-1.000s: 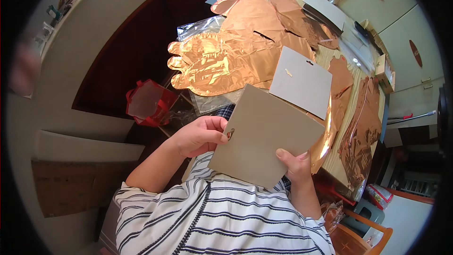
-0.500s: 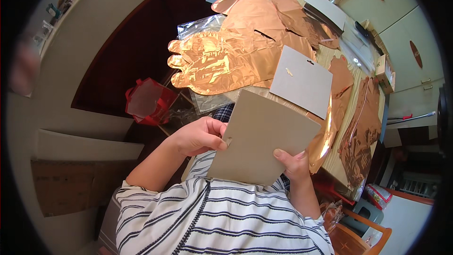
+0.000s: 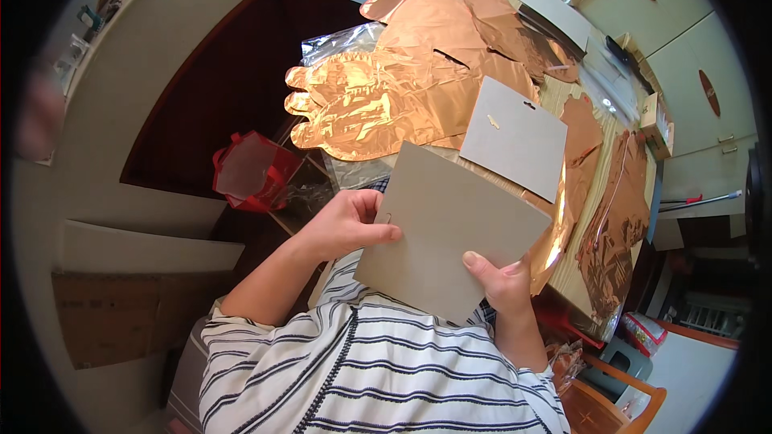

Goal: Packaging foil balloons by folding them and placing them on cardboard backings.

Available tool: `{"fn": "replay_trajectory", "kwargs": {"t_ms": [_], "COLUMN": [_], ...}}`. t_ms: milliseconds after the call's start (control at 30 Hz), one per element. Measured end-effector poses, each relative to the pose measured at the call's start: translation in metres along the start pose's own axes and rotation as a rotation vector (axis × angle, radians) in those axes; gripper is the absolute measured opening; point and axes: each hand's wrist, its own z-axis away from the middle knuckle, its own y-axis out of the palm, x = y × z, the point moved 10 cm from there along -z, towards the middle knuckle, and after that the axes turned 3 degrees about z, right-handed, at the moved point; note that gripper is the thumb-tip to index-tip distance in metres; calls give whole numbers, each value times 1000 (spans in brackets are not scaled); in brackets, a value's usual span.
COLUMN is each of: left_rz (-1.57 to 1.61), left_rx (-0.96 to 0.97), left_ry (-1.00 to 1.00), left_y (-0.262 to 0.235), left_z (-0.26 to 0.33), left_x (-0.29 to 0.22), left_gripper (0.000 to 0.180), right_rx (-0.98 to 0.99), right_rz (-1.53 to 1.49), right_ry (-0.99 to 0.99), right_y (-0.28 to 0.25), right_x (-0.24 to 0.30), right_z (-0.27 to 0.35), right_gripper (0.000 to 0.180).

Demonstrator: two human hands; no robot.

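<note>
Between my hands, close to my chest, is a flat grey cardboard sheet (image 3: 454, 229) with a small cut-out by its left edge. My left hand (image 3: 354, 225) grips that edge, thumb lying on the face beside the cut-out and fingers folded behind. On the lower right side my right hand (image 3: 503, 280) holds the sheet, thumb on top and its other fingers hidden underneath. Just beyond lies a second pale card (image 3: 515, 141) with a hanging slot. A large uninflated copper-coloured foil balloon (image 3: 418, 88) is spread flat past it.
More copper foil pieces (image 3: 615, 229) lie along the right side of the wooden table (image 3: 591, 261). White cards (image 3: 555, 16) and clear plastic bags (image 3: 607, 84) are at the far right. A red bag (image 3: 253, 173) stands left of the table. A wooden chair (image 3: 599, 410) is at lower right.
The cardboard sheet has risen slightly and shifted a little left at its top corner. My left thumb has slid further onto its face. My right hand has barely moved.
</note>
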Motion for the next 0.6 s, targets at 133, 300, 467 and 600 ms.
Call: {"fn": "replay_trajectory", "kwargs": {"t_ms": [133, 300, 467, 600], "left_rz": [-53, -39, 98, -387], "left_rx": [14, -100, -325, -472], "left_ry": [-5, 61, 108, 150], "left_y": [-13, -25, -59, -111], "left_z": [1, 1, 16, 51], "left_x": [2, 6, -19, -47], "left_gripper": [14, 17, 22, 28], "right_rx": [8, 23, -25, -38], "right_rz": [-14, 43, -6, -87], "right_ry": [31, 79, 24, 44], "right_y": [0, 7, 14, 11], "right_x": [-4, -12, -8, -12], "right_z": [1, -2, -13, -13], "right_gripper": [21, 22, 21, 20]}}
